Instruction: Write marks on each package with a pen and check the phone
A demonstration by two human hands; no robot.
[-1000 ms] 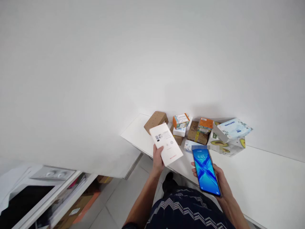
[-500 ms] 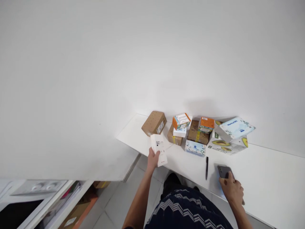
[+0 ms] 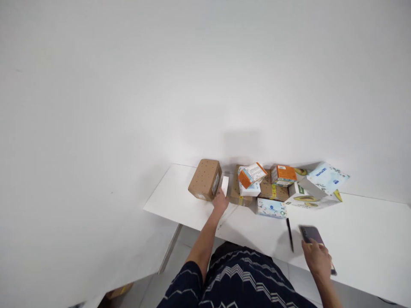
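My left hand is closed on a slim white box, which stands in the gap between a perforated brown carton and a smaller brown carton. Part of the white box is hidden by my fingers. On the right, my right hand grips a dark smartphone at the table's surface, its camera end showing beyond my fingers. A black pen lies to the left of the phone.
Along the wall on the white table stand orange-topped boxes, a floral tissue box and an avocado-printed box. A pale blue tissue box rests tilted on the avocado one. The table's front edge is close to my body.
My left hand has carried the white box from the front edge back between the brown cartons. My right hand stays on the smartphone, and my view has shifted slightly.
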